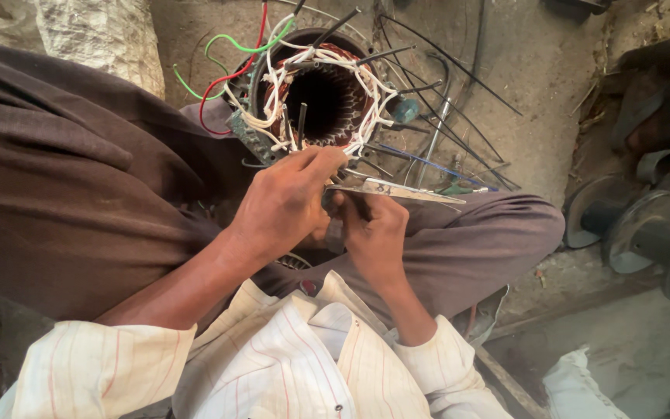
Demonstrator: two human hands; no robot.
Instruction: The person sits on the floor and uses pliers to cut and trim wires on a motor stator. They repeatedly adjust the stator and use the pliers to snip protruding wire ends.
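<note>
Fingers (pixel 321 163) of both hands pinch wires at the stator (pixel 316 97).

Stator (pixel 316 97) lower rim hidden behind left hand (pixel 284 206). Scissor (pixel 397 191) handles buried in right hand (pixel 374 229), beside stator. Red wire (pixel 261 31) above stator cut by top edge. Right of stator, metal discs (pixel 637 229) blurred.

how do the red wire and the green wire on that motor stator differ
The red wire runs as one long strand, down from the top edge and looping low at the left of the stator. The green wire shows as two shorter arcs, one high, one further left. Red reaches lower than green. Both are thin insulated leads springing from the same left side of the windings.
</note>
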